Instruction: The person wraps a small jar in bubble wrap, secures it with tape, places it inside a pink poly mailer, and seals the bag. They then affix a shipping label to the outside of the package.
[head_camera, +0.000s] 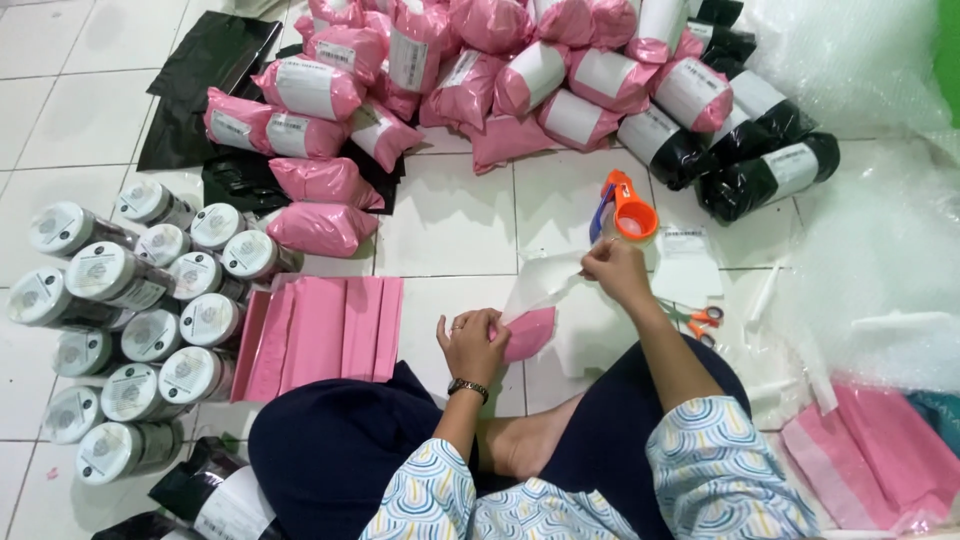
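Nearest, bottom centre: person sits cross-legged on the tiled floor (450, 215), dark skirt, patterned sleeves, bare foot between the knees.

Left hand (472, 343), centre of frame w/ wristwatch: fingers curled closed on the lower end of a small pink parcel (527, 334). Parcel lies just right of that hand, touching it, resting low near the floor. Right hand (615, 270) is up and to the right, pinched shut on the far end of a white strip (545, 290) (backing paper or flap, can't tell which). Strip runs diagonally, lower left to upper right, from the parcel up to the right hand; that diagonal is the long axis. So parcel sits btw the two hands, left hand nearer to it, right hand apart at strip's end.

Left of the hands, mid-left: flat stack of pink mailer bags (325, 333). Further left: cluster of white-lidded jars (150, 300) lying on sides. Right of the right forearm: orange-handled scissors (700, 320) on floor. Lower right corner: more pink bags (880, 450).

Just beyond right hand: orange tape dispenser (628, 210), near but not touching. Right edge: bubble wrap (880, 200).

Farthest, top of frame: heap of packed pink parcels (450, 70) w/ white labels, black parcels (760, 150) at upper right, black bags (210, 70) upper left.
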